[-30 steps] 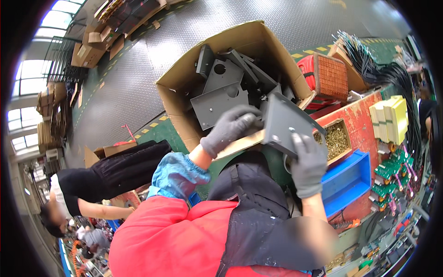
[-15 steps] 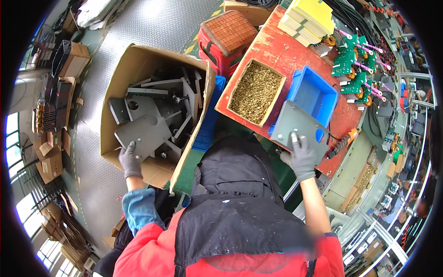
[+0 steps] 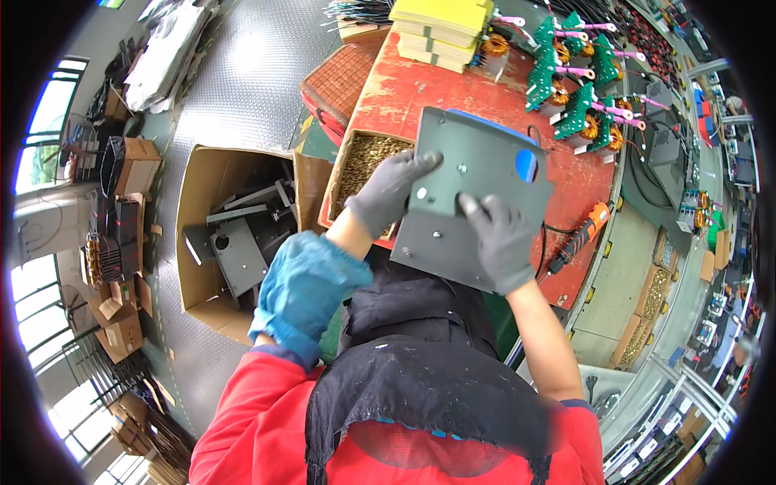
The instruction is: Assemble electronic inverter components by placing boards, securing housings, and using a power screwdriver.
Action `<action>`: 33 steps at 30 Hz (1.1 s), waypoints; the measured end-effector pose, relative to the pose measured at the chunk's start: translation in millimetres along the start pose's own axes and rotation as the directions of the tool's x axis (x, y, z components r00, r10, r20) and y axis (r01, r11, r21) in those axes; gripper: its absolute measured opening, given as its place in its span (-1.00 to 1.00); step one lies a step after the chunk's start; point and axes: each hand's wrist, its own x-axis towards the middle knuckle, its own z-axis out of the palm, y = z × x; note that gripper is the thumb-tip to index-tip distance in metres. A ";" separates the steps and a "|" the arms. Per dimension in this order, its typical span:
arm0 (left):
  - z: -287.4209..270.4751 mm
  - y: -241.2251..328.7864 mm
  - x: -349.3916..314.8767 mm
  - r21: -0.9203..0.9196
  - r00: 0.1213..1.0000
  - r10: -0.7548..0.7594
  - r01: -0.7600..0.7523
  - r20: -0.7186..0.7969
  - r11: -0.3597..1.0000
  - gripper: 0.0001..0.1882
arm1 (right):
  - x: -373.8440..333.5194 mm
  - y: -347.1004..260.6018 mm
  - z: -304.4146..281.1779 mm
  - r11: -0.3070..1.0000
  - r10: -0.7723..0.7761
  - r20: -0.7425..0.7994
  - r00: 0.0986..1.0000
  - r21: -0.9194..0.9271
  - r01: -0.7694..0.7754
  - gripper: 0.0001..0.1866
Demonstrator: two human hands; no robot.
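Grey plates | left edge pinched in left fingers | face beneath right fingers, grip: cannot tell

Far side of my red table: a banded stack of yellow sheets, green circuit boards to its right, copper-coloured coils and pink-ended leads among them. Just left of the table I note a red seat with woven top. Textured metal floor farther left, brown cartons beyond it, white sheeting heaped higher up. Bright windows at my far left.
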 end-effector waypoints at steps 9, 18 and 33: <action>78.7 -75.0 -63.5 0.329 0.837 -0.471 0.543 -0.278 0.772 -0.05 | 9.9 56.8 74.6 0.936 -0.101 0.000 0.995 0.338 0.095 -0.68; 116.7 -65.3 -67.4 0.365 0.775 -0.391 0.595 -0.496 0.716 -0.21 | 12.4 49.4 78.2 0.928 -0.148 0.039 0.988 0.352 0.125 -0.71; -46.6 -73.1 226.1 0.901 0.959 0.154 0.158 -0.237 0.404 -0.14 | 36.4 57.4 34.5 0.893 0.171 -0.047 0.984 0.429 -0.134 -0.58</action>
